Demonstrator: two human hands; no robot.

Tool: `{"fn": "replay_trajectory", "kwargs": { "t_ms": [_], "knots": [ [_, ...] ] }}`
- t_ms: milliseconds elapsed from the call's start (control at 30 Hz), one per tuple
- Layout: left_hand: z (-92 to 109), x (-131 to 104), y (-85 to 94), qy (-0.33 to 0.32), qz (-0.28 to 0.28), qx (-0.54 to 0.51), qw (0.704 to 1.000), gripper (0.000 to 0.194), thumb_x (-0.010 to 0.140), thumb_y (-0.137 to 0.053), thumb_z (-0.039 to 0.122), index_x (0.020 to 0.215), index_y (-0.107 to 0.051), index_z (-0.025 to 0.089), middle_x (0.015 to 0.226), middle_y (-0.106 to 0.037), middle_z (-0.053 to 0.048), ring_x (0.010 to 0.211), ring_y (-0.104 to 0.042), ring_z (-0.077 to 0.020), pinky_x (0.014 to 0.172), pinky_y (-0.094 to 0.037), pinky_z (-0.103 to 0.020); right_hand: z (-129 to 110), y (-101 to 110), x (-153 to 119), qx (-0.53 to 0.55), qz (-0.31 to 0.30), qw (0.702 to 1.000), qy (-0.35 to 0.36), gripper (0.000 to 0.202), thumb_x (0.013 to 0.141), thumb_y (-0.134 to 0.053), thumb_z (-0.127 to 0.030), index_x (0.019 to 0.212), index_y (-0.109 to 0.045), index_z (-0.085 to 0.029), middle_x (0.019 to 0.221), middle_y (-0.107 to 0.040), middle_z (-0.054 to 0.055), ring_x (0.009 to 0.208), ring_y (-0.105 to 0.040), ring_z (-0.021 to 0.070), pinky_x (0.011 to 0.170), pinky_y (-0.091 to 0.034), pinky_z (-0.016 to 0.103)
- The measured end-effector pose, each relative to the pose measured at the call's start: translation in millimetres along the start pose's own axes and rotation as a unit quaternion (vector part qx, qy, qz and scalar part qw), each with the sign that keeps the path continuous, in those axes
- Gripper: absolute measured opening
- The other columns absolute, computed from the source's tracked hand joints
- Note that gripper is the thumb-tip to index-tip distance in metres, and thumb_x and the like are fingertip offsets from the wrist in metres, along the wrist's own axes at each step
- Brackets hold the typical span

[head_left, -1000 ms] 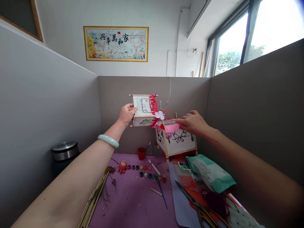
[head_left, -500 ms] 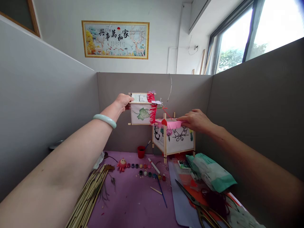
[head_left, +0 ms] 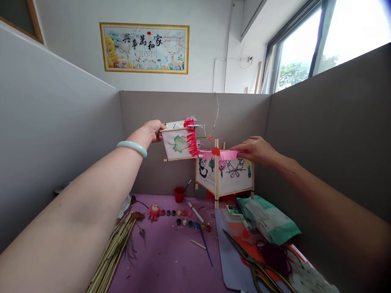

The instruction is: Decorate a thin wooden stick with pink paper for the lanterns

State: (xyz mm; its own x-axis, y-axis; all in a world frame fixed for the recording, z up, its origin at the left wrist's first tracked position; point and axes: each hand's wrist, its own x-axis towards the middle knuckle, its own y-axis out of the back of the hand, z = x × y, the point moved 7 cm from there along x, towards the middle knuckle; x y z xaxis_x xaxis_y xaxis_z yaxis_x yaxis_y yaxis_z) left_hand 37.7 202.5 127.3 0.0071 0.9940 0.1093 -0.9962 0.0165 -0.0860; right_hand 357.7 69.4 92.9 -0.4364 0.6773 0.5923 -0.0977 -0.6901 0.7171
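Fingers of left hand (head_left: pixel 152 130) pinch the top left edge of a small paper lantern (head_left: pixel 179 141), held up in mid-air, tilted a bit, w/ a green leaf drawing on its near panel & red fringe (head_left: pixel 191 139) down its right side. Left arm reaches fwd & up, nearly straight, w/ a pale green bangle (head_left: pixel 131 147) on the wrist.

Right hand (head_left: pixel 255 149) lies palm down, fingers stretched out flat & close together, resting on the pink top rim of a second lantern (head_left: pixel 225 173). Right arm is extended too, a bit lower. That lantern stands upright on thin wooden legs at the back of the tabletop (head_left: pixel 171 260); its panels show a panda, trees & a butterfly-like sketch. Held lantern hangs just left of it & slightly higher, right edge touching or almost touching the pink rim; can't tell which.

Below, on the purple tabletop: red cup (head_left: pixel 179 194) w/ a brush in it, row of small paint pots (head_left: pixel 183 217), pink toy figure (head_left: pixel 153 211), loose blue brush (head_left: pixel 205 246). Bundle of bamboo sticks (head_left: pixel 113 254) lies near left. Scissors (head_left: pixel 253 266) & a teal plastic packet (head_left: pixel 269 219) sit at right. Grey partition walls (head_left: pixel 183 110) close in the tabletop on 3 sides.
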Motion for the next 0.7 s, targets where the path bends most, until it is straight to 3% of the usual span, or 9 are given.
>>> {"fn": "replay_trajectory", "kwargs": {
  "t_ms": [133,300,600,700],
  "knots": [
    [-1.0,-0.6,-1.2,0.046,0.014,-0.063,0.997,0.023,0.062,-0.052,-0.002,0.076,-0.052,0.015,0.057,-0.053,-0.005,0.041,-0.049,-0.0120,0.030,-0.032,-0.018,-0.2,-1.3,-2.9,0.011,0.005,1.000,-0.003,0.029,0.086,-0.043,-0.037,0.105,-0.065,-0.033,0.089,-0.070,-0.003,0.084,-0.059,0.0156,0.092,-0.027,0.036],
    [-10.6,-5.5,-1.5,0.047,0.031,-0.126,0.990,0.022,0.064,-0.056,0.002,0.077,-0.049,0.018,0.053,-0.050,-0.001,0.044,-0.053,-0.0144,0.035,-0.041,-0.022,-3.7,-2.4,-2.1,-0.006,0.003,1.000,-0.007,0.027,0.085,-0.045,-0.035,0.101,-0.066,-0.033,0.084,-0.070,-0.002,0.082,-0.059,0.0159,0.093,-0.026,0.037],
    [-13.4,8.1,1.0,0.072,0.002,-0.146,0.987,0.023,0.063,-0.057,0.004,0.080,-0.050,0.018,0.058,-0.053,-0.004,0.049,-0.056,-0.0162,0.034,-0.041,-0.022,5.0,-0.9,1.8,0.022,-0.019,1.000,-0.009,0.028,0.085,-0.045,-0.037,0.103,-0.066,-0.033,0.088,-0.070,-0.003,0.083,-0.060,0.0155,0.094,-0.025,0.037],
    [-9.8,11.1,0.4,0.046,-0.011,-0.168,0.985,0.025,0.062,-0.056,0.003,0.081,-0.050,0.018,0.061,-0.054,-0.005,0.049,-0.056,-0.0171,0.034,-0.042,-0.023,7.0,-1.9,0.7,0.025,-0.022,0.999,-0.009,0.028,0.084,-0.046,-0.036,0.104,-0.066,-0.032,0.090,-0.070,-0.003,0.085,-0.060,0.0155,0.094,-0.025,0.037]
  ]
}}
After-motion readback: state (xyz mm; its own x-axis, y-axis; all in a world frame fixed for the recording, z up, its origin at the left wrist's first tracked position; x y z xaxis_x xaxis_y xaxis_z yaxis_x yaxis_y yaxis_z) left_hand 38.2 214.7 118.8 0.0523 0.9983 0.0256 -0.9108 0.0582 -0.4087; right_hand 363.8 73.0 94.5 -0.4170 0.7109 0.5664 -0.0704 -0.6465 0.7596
